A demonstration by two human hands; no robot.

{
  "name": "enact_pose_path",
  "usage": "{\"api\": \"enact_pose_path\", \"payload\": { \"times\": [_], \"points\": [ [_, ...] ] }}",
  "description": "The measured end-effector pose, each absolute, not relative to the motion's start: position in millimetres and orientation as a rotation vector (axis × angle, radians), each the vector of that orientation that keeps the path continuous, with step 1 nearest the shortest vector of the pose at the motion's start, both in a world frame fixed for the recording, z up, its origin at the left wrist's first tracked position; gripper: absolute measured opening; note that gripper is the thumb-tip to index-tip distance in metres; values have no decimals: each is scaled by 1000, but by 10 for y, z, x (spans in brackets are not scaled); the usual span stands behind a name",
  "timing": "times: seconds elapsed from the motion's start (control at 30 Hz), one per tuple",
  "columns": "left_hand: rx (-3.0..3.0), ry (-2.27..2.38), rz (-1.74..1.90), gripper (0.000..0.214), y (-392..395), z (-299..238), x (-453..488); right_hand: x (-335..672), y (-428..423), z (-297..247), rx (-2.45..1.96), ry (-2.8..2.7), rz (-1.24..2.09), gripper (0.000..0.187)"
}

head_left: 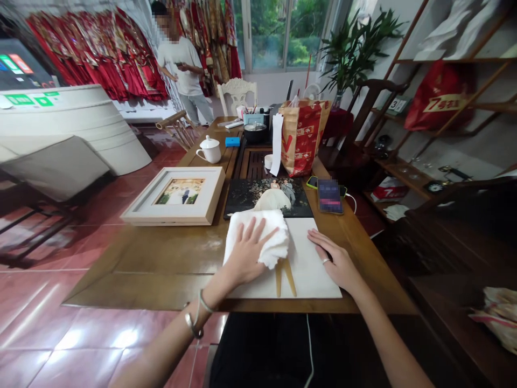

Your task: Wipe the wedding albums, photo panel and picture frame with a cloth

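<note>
My left hand point(247, 250) lies flat with fingers spread on a white cloth point(258, 229), pressing it onto a white board point(311, 264) near the table's front edge. My right hand point(335, 258) rests flat on the board's right side, fingers stretched out, a ring on one finger. Two thin wooden strips point(285, 277) stick out from under the cloth. Just beyond the cloth lies a dark wedding photo print point(246, 196). A white framed photo point(177, 195) sits to the left on the wooden table point(161, 264).
A phone point(330, 196) on a cable lies right of the print. Farther back stand a white lidded cup point(209, 150), a tea tray point(252, 161), a red paper bag point(302, 137). A person point(183, 67) stands by red garments; shelves stand at right.
</note>
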State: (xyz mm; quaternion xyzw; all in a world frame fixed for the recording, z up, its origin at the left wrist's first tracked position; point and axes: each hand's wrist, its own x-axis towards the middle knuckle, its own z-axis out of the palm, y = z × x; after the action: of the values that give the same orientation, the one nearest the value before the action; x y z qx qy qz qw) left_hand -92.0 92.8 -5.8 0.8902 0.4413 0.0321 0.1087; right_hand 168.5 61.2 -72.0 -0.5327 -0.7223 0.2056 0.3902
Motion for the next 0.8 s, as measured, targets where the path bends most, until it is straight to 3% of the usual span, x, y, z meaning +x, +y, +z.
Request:
{"api": "enact_pose_path", "payload": {
  "times": [0.33, 0.5, 0.67, 0.8],
  "points": [
    [2661, 1079, 97, 91, -55, -168, -382, 1703, 608, -715, -1343, -1846, 529, 39],
    [2637, 1299, 98, 85, 162, -185, -177, 1725, 610, -732, -1301, -1832, 570, 41],
    [2646, 1543, 63, 90, 537, -187, 33, 1772, 618, -805, -1315, -1786, 615, 56],
    [2717, 1458, 101, 96, 299, -227, 59, 1802, 643, -810, -1262, -1791, 645, 45]
  ]
}}
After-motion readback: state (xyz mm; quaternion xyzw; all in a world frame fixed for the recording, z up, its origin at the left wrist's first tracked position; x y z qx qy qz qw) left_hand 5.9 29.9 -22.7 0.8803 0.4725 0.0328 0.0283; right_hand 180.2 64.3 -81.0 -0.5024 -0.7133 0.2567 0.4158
